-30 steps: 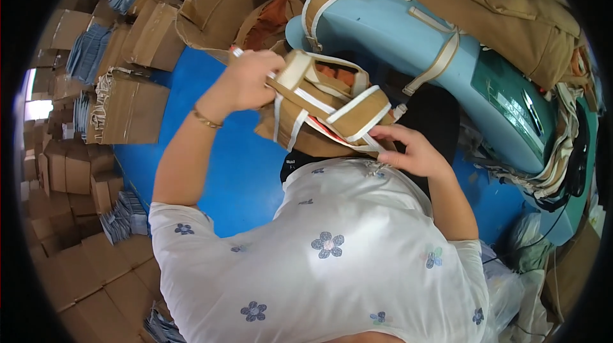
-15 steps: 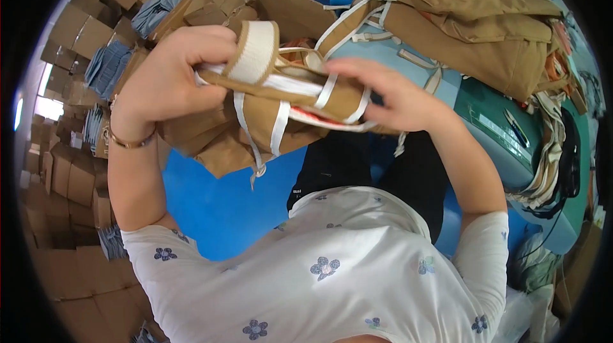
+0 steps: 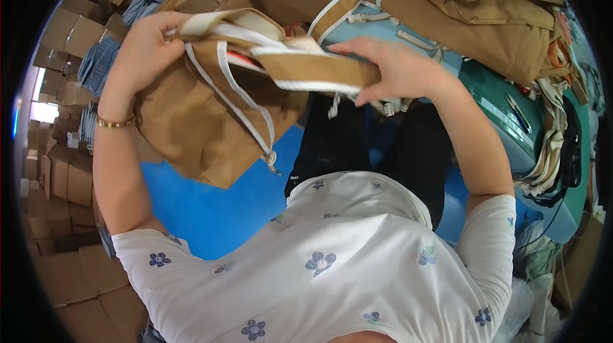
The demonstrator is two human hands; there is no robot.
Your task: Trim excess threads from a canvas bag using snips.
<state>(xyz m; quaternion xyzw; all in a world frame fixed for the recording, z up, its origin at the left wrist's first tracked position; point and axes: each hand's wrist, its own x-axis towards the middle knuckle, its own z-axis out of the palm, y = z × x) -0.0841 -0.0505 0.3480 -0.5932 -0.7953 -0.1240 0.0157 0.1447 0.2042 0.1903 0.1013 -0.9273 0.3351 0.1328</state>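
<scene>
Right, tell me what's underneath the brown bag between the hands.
Blue floor shows past the lower edge of the brown bag, and black trousers show below its right part. Whatever lies directly beneath is covered, so I can't tell.

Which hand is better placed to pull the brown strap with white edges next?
Probably the right hand: the brown strap reaches between its thumb and fingers, while the left hand grips the bag at its upper left.

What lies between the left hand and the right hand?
In the head view, white-edged straps of a tan fabric bag lie between the left hand and right hand.
</scene>
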